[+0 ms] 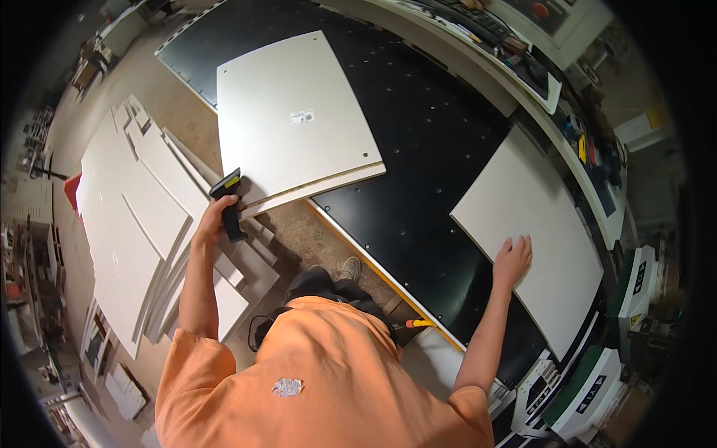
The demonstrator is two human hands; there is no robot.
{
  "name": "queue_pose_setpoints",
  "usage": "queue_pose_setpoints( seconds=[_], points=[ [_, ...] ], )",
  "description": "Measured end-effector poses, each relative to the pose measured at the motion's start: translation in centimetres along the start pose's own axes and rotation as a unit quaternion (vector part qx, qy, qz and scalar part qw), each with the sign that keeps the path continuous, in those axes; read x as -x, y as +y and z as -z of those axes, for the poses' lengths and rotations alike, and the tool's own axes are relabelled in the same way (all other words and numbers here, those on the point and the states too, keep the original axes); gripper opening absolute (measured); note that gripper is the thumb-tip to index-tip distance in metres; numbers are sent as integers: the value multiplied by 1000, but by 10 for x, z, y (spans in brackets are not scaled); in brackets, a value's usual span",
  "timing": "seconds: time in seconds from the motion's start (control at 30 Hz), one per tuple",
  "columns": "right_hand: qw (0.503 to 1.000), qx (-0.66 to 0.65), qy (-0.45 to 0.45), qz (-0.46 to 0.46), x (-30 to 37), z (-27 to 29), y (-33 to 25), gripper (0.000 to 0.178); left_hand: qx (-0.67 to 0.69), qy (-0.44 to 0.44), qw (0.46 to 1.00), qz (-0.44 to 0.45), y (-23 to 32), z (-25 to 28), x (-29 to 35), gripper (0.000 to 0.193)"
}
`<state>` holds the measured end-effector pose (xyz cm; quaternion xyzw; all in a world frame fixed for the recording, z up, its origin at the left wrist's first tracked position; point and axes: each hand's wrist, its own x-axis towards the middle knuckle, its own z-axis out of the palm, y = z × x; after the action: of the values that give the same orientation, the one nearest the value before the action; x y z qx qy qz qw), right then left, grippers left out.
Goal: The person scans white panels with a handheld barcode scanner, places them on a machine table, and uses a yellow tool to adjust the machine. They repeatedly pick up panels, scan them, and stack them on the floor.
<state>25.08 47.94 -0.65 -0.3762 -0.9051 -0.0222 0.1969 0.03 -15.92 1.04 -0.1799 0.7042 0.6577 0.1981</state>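
Note:
My left hand (214,218) is wrapped round the grip of a black handheld barcode scanner (229,194) with a yellow mark on its head. Just beyond it, a white panel (276,82) with a small printed label (302,116) lies partly over the table edge; its near edge shows bare brown board above another white edge. My right hand (512,261) rests on a second white panel (541,216), fingers extended and holding nothing. This panel lies flat on the right part of the black table (403,216).
At the left stand stacks of white boards (134,216). A machine with green and white housings (590,388) borders the table at right. Tools and a keyboard (478,22) sit on a long shelf (523,82) along the far side. A yellow-orange handle (420,323) sticks out by the near table edge.

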Motion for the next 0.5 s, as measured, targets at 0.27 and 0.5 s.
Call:
queue_pose_setpoints(
  seconds=[0.27,0.5],
  points=[
    [893,-332,-271,142,41,55,-202,48,-8,1,999,-42,-48,25,112,32],
    [601,-538,-591,-3,178,82,-313,51,66,69,995,-37,-118,138,327,42]
  ],
)
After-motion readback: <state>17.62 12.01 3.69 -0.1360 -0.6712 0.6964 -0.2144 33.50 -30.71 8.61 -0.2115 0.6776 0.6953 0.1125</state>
